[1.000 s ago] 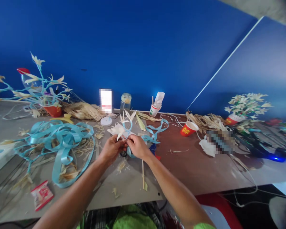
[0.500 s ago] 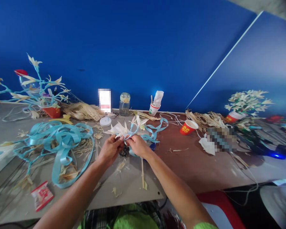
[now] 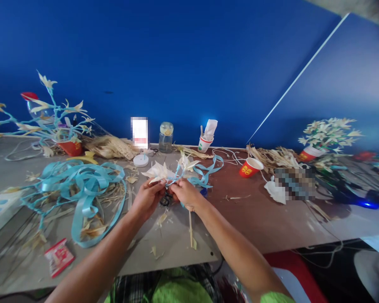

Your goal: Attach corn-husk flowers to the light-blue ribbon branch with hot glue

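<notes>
Both of my hands meet over the table, fingers pinched on a branch of pale husk flowers [image 3: 185, 163] whose stem is wrapped in light-blue ribbon. My left hand [image 3: 149, 195] is closed on the stem just below the left-hand bloom. Right beside it, my right hand [image 3: 187, 194] is closed on the same stem. My fingers hide the exact spot they grip. Loose blue ribbon [image 3: 205, 176] trails to the right behind my right hand. Black-handled scissors [image 3: 166, 200] appear to lie partly hidden beneath my hands.
A heap of blue ribbon [image 3: 85, 189] covers the left side among husk scraps. A thin stick [image 3: 190, 229] lies below my right wrist. Around stand a red paper cup [image 3: 250, 167], a glass jar [image 3: 166, 139], a red snack packet [image 3: 60, 257] and potted husk flowers [image 3: 328, 132].
My hands stay together on the stem, with small finger shifts. The flowers have tilted slightly, and the whole view has drifted a little.
</notes>
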A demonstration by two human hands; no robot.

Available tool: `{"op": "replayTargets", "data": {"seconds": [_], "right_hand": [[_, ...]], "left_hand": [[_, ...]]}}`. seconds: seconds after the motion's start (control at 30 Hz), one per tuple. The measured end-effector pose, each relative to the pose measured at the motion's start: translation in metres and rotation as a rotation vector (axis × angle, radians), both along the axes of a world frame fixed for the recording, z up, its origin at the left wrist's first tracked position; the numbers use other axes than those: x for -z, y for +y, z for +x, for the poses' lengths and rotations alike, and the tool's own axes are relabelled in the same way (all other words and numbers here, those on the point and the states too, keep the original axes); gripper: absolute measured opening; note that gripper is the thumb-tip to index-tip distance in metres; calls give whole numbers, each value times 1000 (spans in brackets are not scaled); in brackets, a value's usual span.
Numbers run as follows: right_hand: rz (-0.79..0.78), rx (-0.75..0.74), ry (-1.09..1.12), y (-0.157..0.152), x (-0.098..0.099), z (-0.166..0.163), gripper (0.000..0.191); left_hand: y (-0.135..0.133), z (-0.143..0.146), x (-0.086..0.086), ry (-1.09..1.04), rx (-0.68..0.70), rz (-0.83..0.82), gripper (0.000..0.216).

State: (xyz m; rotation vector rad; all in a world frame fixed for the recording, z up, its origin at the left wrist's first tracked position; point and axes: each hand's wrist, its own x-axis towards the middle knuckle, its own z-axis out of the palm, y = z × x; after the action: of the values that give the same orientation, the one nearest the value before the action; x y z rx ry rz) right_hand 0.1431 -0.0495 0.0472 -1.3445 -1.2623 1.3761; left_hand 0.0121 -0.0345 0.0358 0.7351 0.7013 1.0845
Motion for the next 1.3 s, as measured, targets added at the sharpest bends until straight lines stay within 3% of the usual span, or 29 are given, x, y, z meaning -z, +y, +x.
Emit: {"op": "replayTargets", "data": {"seconds": [0.23,0.4,0.63,0.93,1.3], "right_hand": [[84,-2,165,-9,-2,6,10],[214,88,101,-14,3,3,11],[216,224,70,-15,17,-4,15],[245,356,-41,-9,15,-12,12],[202,356,28,-11,16,-21,13]], "left_hand": [[-3,2,0,-47,-10,-34,16],[-6,3,-2,-50,-19,-16,16],[-11,3,-5,8,-52,22,18],[-9,4,-1,180,-76,157,15],[-4,4,3,313,-210,259,13]]}}
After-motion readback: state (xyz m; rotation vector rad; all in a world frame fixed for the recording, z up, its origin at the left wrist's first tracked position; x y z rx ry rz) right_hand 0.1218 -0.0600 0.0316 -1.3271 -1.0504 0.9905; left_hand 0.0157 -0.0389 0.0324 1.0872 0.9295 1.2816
